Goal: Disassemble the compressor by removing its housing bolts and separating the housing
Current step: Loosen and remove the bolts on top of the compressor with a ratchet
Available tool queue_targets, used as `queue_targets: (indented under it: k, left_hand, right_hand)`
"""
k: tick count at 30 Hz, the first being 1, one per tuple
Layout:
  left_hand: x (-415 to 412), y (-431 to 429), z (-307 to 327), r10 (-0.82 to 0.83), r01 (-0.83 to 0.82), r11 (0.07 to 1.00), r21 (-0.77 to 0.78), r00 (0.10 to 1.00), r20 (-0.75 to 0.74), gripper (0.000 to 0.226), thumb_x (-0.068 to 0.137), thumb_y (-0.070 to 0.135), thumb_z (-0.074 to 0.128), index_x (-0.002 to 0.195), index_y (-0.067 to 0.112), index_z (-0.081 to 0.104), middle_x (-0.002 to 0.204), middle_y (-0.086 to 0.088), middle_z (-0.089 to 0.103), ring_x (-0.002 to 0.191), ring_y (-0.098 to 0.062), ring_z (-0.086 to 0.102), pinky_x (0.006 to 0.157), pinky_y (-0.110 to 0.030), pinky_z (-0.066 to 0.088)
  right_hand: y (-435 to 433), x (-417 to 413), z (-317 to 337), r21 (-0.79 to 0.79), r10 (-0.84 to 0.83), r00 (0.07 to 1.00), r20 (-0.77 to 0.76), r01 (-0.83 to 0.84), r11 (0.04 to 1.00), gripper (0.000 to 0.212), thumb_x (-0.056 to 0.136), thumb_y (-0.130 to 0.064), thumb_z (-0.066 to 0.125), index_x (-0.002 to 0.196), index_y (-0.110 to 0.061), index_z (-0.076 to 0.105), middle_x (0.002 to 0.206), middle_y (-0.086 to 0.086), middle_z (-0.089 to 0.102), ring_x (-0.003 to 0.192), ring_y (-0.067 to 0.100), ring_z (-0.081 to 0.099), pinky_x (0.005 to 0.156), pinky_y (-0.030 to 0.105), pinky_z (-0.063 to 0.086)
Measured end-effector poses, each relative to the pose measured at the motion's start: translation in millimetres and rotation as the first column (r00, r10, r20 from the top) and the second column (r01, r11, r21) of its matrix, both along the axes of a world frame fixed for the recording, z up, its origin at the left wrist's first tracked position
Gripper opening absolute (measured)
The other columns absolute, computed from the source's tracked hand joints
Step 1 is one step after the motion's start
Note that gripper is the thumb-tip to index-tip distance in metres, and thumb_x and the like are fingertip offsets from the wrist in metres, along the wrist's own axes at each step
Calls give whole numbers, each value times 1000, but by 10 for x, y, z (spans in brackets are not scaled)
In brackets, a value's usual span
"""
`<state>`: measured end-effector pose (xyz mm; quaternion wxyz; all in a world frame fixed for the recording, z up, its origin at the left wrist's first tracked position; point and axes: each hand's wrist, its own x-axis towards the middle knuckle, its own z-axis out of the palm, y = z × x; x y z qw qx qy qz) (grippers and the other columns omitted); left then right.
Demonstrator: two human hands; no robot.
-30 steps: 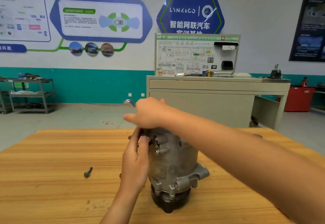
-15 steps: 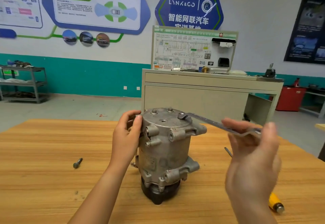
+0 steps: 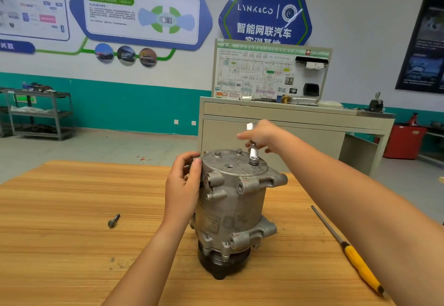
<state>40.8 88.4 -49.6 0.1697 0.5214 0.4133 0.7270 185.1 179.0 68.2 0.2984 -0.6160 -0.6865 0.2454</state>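
A grey metal compressor (image 3: 233, 207) stands upright on its black pulley end in the middle of the wooden table (image 3: 60, 245). My left hand (image 3: 183, 185) grips the upper left side of its housing. My right hand (image 3: 262, 136) holds a silver wrench (image 3: 252, 153), which stands almost upright with its lower end on a bolt at the right of the top face. Two more bolt heads (image 3: 228, 153) sit along the far edge of the top. One removed bolt (image 3: 113, 220) lies on the table to the left.
A yellow-handled screwdriver (image 3: 348, 249) lies on the table at the right, its shaft pointing away from me. Behind the table stands a beige bench (image 3: 288, 123) with a training board. A metal shelf cart (image 3: 40, 113) is at the far left, a red bin (image 3: 403, 141) at the far right.
My right hand has moved from low on the right to above the compressor's top. The wrench has swung from lying out to the right to standing almost upright. My left hand stays on the housing.
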Motion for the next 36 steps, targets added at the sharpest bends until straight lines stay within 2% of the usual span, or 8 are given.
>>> queue_targets:
  k: [3,9,12,15,19,25,31,36]
  left_hand:
    - [-3,8,-6,-3,3,1000,2,1000,9,21,96,17,49,94,37,55,94,11,61,81,8,57,67,-10,47]
    - [-31,123,-52,19,-21,999,-28,998,-62,9,96,7,47,95,9,56,75,3,57,79,-21,58,64,-6,42]
    - [17,59,-50,-69,71,997,39,996,-49,25,86,46,43,95,27,58,77,1,58,83,-25,57,73,-25,46]
    - [-6,30,-72,-50,48,997,66,998,29,11,91,27,54,88,37,56,82,16,61,81,-5,59,65,-12,45]
    - [-13,56,-72,-32,31,999,41,999,33,22,95,18,50,96,38,56,95,13,62,86,3,59,70,-13,48]
    - [20,64,-69,-20,16,998,54,997,72,22,96,16,48,97,37,55,96,14,61,85,5,58,72,-14,48]
    - [11,60,-69,-35,31,998,48,996,78,21,96,16,48,97,36,55,97,12,61,85,4,58,72,-14,49]
    - [11,42,-59,-38,32,996,80,996,80,24,95,12,49,97,34,57,93,11,61,80,6,58,66,-10,47]
  right_hand:
    - [-200,-472,175,81,145,838,526,-219,972,29,88,-34,59,98,-8,55,96,7,60,73,17,51,51,23,35]
    - [-1002,-987,-186,404,161,763,626,-494,770,45,89,-55,43,90,-12,56,84,1,60,86,23,55,67,33,39]
    - [-1371,-725,-470,802,149,944,296,-330,497,48,91,-56,37,84,-13,58,73,-3,59,77,16,57,95,48,36]
    - [-1624,-329,-741,881,383,921,-71,-122,458,51,91,-55,33,74,-16,61,70,-5,60,75,7,55,90,45,43]
    - [-1702,201,-735,676,556,458,-694,146,723,55,75,-71,41,53,-24,57,58,2,61,78,21,63,81,27,46]
    - [-929,702,-452,51,-1,147,-989,345,937,39,93,-52,34,82,-18,51,57,-2,58,60,16,65,77,35,46]
    - [-41,326,-249,-179,-257,622,-739,186,966,16,89,-28,58,92,-14,49,67,-1,51,55,11,51,83,37,42]
    - [113,-352,58,58,60,990,130,-68,996,17,89,-18,58,88,-6,46,80,6,51,62,15,54,44,19,37]
